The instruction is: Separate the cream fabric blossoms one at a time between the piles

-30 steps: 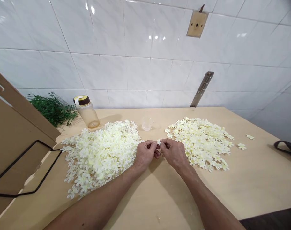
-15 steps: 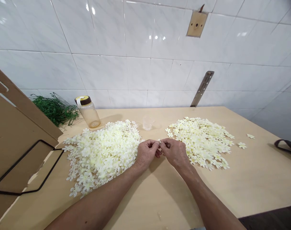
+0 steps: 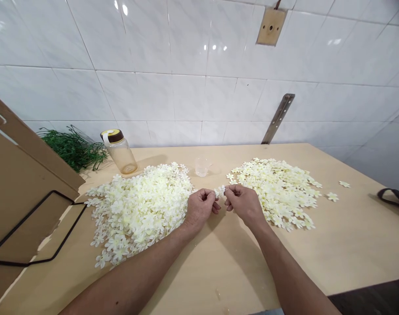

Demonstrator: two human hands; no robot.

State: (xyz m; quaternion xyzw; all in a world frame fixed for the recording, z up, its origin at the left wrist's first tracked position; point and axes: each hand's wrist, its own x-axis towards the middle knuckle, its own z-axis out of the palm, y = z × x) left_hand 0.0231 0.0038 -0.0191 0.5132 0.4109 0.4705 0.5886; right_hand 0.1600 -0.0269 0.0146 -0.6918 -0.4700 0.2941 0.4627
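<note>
My left hand (image 3: pixel 201 205) is closed, thumb and forefinger pinching a small white artificial flower (image 3: pixel 219 191). Facing it across a narrow gap, my right hand (image 3: pixel 244 202) pinches at the flower's other side. Whether one blossom or two separate layers lie between my fingertips, I cannot tell. To the left of my left hand a tall heap of white-yellow artificial flowers (image 3: pixel 147 205) spreads over the table. A flatter pile of similar flowers (image 3: pixel 281 192) lies just beyond my right hand.
A small clear plastic cup (image 3: pixel 202 168) stands behind my hands. At the back left are a brown-capped bottle (image 3: pixel 121 153) and green artificial foliage (image 3: pixel 73 148). Cardboard (image 3: pixel 29 188) and a black wire frame (image 3: pixel 63 234) edge the left side. A dark strap (image 3: pixel 394 199) lies far right.
My right hand has drawn slightly away to the right, widening the gap between my hands. More white petals now show between the fingertips. The view has tipped slightly.
</note>
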